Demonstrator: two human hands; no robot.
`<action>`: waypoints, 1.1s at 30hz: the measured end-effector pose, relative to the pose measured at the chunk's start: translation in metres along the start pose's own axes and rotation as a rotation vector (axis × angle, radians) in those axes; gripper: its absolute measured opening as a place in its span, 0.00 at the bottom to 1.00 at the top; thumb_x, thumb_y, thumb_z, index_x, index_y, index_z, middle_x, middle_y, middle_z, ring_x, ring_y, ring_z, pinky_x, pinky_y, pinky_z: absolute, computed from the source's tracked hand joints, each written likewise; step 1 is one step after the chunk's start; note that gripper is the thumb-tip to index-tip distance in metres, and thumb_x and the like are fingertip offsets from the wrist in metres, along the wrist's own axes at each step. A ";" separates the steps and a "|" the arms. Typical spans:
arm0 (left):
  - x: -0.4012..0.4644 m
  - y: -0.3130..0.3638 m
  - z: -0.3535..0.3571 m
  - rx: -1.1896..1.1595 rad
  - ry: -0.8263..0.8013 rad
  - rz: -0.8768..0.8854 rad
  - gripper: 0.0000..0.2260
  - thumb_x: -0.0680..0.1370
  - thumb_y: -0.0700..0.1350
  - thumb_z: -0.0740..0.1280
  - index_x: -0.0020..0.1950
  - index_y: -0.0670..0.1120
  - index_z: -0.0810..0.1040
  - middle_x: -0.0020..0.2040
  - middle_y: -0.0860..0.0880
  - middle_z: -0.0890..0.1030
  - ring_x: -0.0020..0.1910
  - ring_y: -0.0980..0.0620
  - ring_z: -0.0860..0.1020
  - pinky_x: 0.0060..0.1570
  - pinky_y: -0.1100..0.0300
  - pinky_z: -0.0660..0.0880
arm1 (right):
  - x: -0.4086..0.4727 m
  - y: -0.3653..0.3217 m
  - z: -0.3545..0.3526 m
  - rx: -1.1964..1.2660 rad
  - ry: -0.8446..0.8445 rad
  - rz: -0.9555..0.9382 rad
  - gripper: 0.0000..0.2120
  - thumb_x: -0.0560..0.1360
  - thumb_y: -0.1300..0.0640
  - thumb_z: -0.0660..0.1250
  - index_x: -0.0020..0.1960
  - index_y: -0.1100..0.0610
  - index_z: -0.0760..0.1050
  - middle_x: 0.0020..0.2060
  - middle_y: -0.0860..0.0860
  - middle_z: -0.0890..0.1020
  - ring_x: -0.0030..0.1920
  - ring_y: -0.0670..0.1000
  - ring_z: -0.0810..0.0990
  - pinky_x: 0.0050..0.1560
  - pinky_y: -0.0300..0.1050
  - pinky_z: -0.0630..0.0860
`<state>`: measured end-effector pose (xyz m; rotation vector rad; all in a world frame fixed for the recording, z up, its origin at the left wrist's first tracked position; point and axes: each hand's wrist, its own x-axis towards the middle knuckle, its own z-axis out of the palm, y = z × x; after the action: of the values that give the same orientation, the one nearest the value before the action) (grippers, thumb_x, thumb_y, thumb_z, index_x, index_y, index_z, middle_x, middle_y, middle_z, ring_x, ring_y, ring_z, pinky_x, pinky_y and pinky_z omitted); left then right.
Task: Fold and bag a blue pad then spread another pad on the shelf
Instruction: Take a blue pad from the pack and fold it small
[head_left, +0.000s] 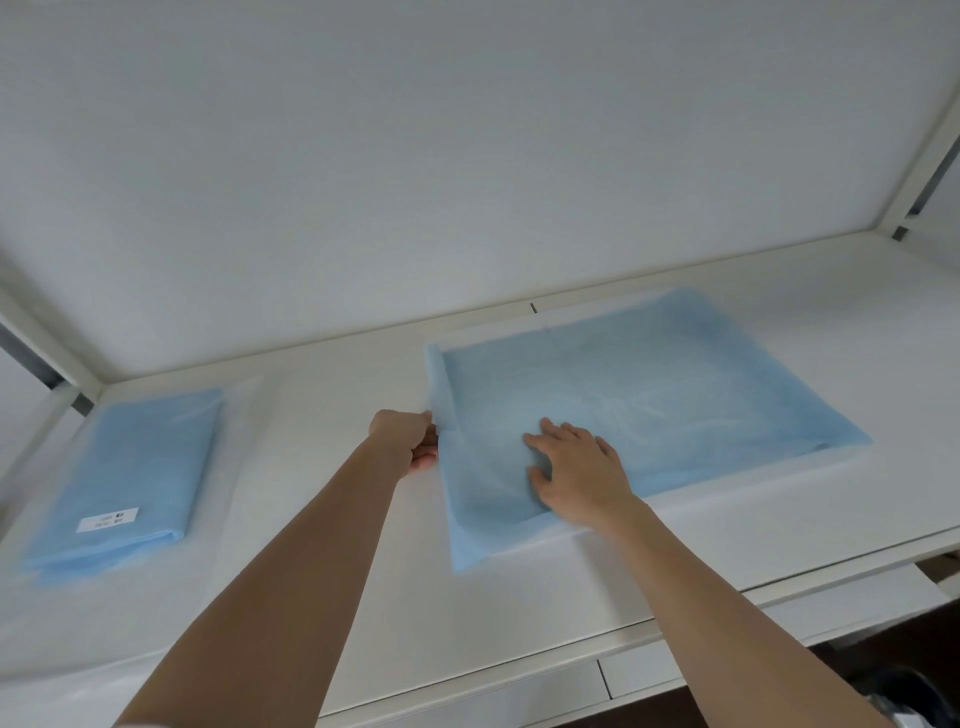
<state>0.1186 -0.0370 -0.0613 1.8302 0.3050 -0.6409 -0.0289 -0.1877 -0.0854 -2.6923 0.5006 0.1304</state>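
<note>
L hand (410, 441) pinching blue pad (649, 400) edge, R hand (576, 467) flat on it, bagged pad (130, 478) left on shelf (322, 519)

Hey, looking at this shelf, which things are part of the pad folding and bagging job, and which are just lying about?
Part of the job:
- spread blue pad, left hand pinching its left edge, right hand flat on it
- bagged blue pads with a white label, at the left
- white shelf

Lying about:
- dark object below the shelf, bottom right; too little shows to identify
</note>
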 end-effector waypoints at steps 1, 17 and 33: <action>0.001 0.000 0.001 0.002 0.009 0.001 0.10 0.78 0.40 0.66 0.38 0.39 0.74 0.34 0.44 0.78 0.30 0.50 0.75 0.29 0.59 0.73 | 0.002 -0.001 -0.004 -0.007 -0.028 0.007 0.23 0.79 0.49 0.56 0.74 0.45 0.61 0.76 0.45 0.57 0.75 0.50 0.54 0.75 0.53 0.52; 0.006 0.011 0.001 0.029 0.071 0.025 0.08 0.71 0.32 0.71 0.37 0.39 0.74 0.32 0.43 0.78 0.27 0.51 0.75 0.21 0.62 0.69 | 0.024 -0.017 -0.021 -0.171 0.008 0.072 0.16 0.75 0.60 0.59 0.60 0.51 0.74 0.57 0.49 0.78 0.59 0.53 0.74 0.59 0.48 0.67; 0.011 0.024 -0.002 -0.069 0.038 0.126 0.07 0.72 0.42 0.73 0.41 0.40 0.78 0.39 0.46 0.81 0.35 0.49 0.78 0.38 0.59 0.74 | 0.027 -0.011 -0.014 -0.121 0.135 0.036 0.14 0.74 0.63 0.58 0.52 0.52 0.79 0.47 0.49 0.82 0.53 0.53 0.75 0.55 0.46 0.69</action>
<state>0.1404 -0.0448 -0.0479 1.7815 0.2323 -0.5025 0.0007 -0.1927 -0.0732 -2.8245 0.5994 -0.0112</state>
